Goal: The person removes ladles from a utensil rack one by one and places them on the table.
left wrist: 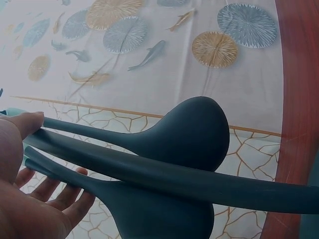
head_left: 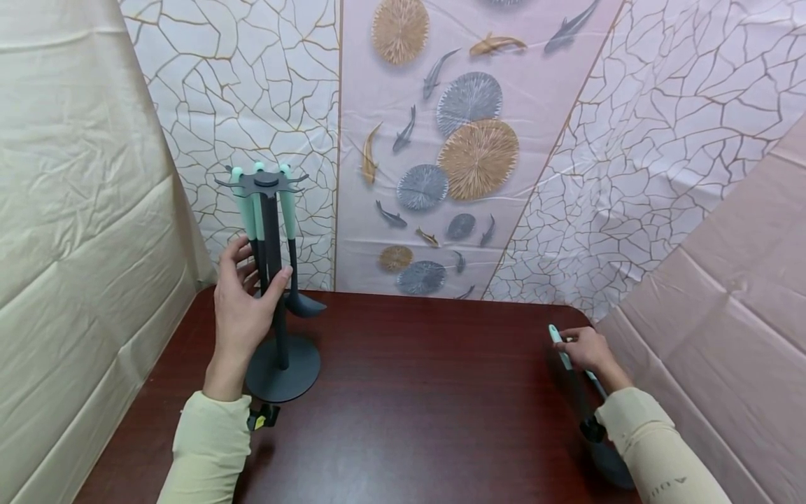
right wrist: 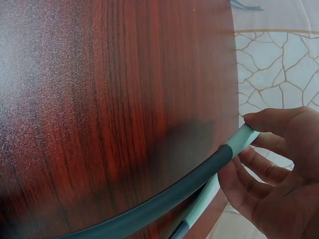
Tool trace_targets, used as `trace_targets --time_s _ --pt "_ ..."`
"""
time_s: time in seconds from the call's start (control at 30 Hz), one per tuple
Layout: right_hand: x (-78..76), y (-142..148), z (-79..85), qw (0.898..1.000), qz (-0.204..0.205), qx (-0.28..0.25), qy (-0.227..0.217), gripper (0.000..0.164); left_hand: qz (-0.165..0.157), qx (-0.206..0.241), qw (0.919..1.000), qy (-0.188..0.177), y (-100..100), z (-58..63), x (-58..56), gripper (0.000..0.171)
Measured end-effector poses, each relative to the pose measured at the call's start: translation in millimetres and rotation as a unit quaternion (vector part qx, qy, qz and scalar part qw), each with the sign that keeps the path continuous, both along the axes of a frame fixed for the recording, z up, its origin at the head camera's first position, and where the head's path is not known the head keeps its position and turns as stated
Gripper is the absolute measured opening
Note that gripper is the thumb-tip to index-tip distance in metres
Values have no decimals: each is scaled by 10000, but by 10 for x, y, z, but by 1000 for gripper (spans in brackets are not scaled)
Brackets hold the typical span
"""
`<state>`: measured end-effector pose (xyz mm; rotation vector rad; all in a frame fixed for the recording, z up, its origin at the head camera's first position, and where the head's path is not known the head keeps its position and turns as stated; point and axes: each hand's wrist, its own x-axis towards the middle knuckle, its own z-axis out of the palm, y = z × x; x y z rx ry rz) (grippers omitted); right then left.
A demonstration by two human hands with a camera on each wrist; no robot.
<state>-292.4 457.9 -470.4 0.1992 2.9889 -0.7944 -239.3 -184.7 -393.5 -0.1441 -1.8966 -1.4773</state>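
Left hand: bare (head_left: 245, 308), curled about the middle of the stand, thumb on the right side and bent fingers on the left, holding post and utensil shafts loosely between them.
Stand: a dark grey utensil stand with a slim upright post and a hooked crown (head_left: 271, 234), upright within the left hand's grasp; its flat round base (head_left: 283, 385) rests below that hand.
Hanging utensils: three mint-green handles (head_left: 287, 210) with dark shafts, hooked at the crown above the left hand.
Ladle: a dark, deep-bowled head (head_left: 305, 305), hanging just right of the left thumb.
Right hand: bare (head_left: 587, 348), well apart from the left, thumb and fingers pinching a mint-green handle near its end.
Pinched utensil: a long dark shaft with that mint-green handle (right wrist: 172, 193), running from the right hand back toward the person.
Second utensil: another mint-green handle (right wrist: 202, 205), just beside the right hand's fingers, under the pinched one.
Rounded dark head: below the right hand (head_left: 611, 467), partly behind the sleeve; which utensil it belongs to cannot be told.
Surface: glossy reddish-brown wood (head_left: 441, 378), beneath and between both hands.
Backdrop: patterned cloth with fish and round leaves (head_left: 422, 189), beyond both hands.
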Motion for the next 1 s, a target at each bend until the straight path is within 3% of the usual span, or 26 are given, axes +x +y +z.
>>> trace_targets --time_s 0.73,1.0 --pt "18 106 -122 9996 -50 -68 -255 42 -38 19 10000 -46 -18 -21 -34 80" --pt "21 116 -195 9995 -24 205 -241 39 -51 36 10000 -46 -15 -22 -38 81"
